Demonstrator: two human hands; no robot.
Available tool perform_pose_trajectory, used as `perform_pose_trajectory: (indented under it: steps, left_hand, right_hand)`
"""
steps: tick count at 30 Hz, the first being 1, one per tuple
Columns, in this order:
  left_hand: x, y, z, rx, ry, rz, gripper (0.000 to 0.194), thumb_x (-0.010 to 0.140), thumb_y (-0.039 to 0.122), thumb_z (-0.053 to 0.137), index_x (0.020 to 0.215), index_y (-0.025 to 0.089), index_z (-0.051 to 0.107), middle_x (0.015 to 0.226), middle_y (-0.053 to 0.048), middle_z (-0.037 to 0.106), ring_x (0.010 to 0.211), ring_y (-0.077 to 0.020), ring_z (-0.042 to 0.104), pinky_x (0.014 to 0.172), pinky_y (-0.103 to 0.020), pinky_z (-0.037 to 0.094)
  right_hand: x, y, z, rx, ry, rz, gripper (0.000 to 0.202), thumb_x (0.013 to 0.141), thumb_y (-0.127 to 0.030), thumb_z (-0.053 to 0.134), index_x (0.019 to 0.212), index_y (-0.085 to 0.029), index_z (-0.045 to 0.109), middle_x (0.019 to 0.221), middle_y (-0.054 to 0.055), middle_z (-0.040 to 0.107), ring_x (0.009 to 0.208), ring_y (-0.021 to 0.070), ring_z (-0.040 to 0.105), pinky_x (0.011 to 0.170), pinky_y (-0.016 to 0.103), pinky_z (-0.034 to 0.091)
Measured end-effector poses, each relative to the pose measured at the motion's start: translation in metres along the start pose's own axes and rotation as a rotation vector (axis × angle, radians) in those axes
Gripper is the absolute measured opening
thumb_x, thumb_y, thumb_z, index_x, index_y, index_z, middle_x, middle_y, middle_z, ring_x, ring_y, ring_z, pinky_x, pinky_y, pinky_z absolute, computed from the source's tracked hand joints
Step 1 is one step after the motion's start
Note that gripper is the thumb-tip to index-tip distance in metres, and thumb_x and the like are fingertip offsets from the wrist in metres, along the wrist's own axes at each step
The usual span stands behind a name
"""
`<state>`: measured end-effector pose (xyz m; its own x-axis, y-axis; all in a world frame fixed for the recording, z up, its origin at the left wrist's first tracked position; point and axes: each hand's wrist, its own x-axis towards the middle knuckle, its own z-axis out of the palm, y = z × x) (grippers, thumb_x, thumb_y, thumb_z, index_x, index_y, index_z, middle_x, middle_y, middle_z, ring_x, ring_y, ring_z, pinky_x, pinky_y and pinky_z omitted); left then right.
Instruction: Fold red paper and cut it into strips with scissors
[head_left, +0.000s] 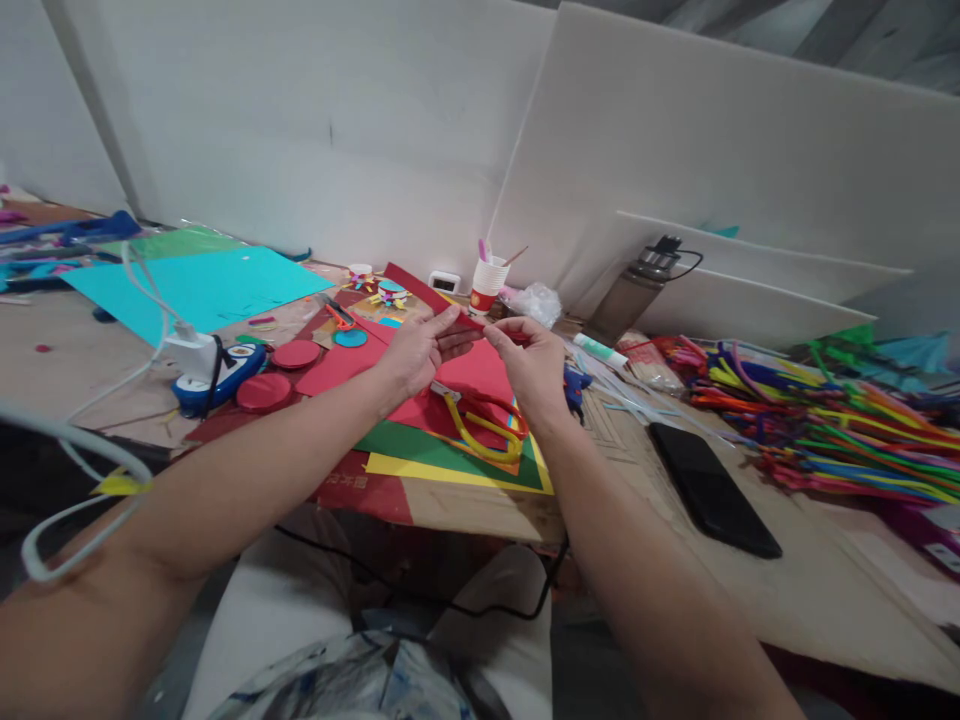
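Observation:
A strip of red paper (425,288) is held up between my two hands over the table. My left hand (420,350) has its thumb on top of the strip and its fingers beneath. At the strip's right end, the thumb and fingertips of my right hand (531,358) pinch it. Below the hands lie scissors with yellow and red handles (484,440), resting on red paper sheets (352,370). Green paper (405,446) and yellow paper (450,476) stick out under the red ones. Two red discs (264,392) lie left of the sheets.
A blue power strip (225,380) with a white plug and cable stands at left, near a turquoise sheet (202,292). Behind are a paper cup (489,282) and a bottle (630,295). To the right lie a black phone (712,488) and many colourful pipe cleaners (847,430).

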<state>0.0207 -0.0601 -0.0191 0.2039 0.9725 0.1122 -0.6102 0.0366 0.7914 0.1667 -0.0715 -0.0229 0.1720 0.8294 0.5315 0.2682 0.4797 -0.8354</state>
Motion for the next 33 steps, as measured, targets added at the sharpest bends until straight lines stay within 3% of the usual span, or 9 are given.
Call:
perform_pose_trajectory:
  steps: [10,14,18,22,33]
  left_hand:
    - [0.0013,-0.0036,0.0013,0.015,-0.029,0.020,0.011,0.080,0.016,0.070,0.086,0.015,0.061,0.085,-0.004,0.074,0.074,-0.0132,0.070,0.078,-0.029,0.055]
    - [0.0034,-0.0043,0.0009,0.012,0.004,0.042,0.014,0.078,0.019,0.073,0.079,0.013,0.060,0.078,-0.004,0.073,0.072,-0.0136,0.070,0.078,-0.029,0.055]
    - [0.0034,-0.0032,0.0003,0.007,0.010,0.044,0.021,0.075,0.024,0.076,0.075,0.014,0.058,0.076,-0.003,0.071,0.070,-0.0140,0.070,0.073,-0.029,0.054]
    - [0.0032,-0.0034,-0.0018,0.013,-0.052,0.052,0.023,0.072,0.025,0.078,0.086,0.015,0.062,0.083,-0.002,0.071,0.075,-0.0154,0.070,0.064,-0.025,0.052]
    - [0.0045,-0.0044,-0.0038,0.125,-0.123,0.139,0.022,0.062,0.018,0.082,0.080,0.016,0.070,0.084,-0.003,0.071,0.080,-0.0129,0.065,0.073,-0.024,0.050]
  right_hand:
    - [-0.0013,-0.0031,-0.0020,-0.152,0.003,-0.098,0.012,0.075,-0.031,0.067,0.077,-0.019,0.068,0.084,0.005,0.068,0.082,0.0199,0.061,0.075,0.034,0.047]
    - [-0.0008,0.0002,-0.0019,-0.180,-0.010,-0.158,0.013,0.075,-0.032,0.069,0.077,-0.020,0.068,0.088,0.006,0.068,0.085,0.0202,0.060,0.077,0.035,0.047]
    - [-0.0004,0.0005,-0.0014,-0.148,-0.013,-0.114,0.012,0.076,-0.031,0.068,0.077,-0.019,0.067,0.087,0.005,0.068,0.081,0.0191,0.060,0.076,0.034,0.047]
    - [-0.0009,-0.0016,-0.0013,-0.113,-0.047,-0.094,0.011,0.077,-0.030,0.065,0.076,-0.018,0.065,0.082,0.004,0.068,0.076,0.0177,0.060,0.075,0.033,0.047]
    - [-0.0003,-0.0028,-0.0025,-0.071,-0.090,-0.087,0.012,0.077,-0.029,0.063,0.075,-0.018,0.062,0.076,0.002,0.066,0.069,0.0150,0.057,0.067,0.029,0.044]
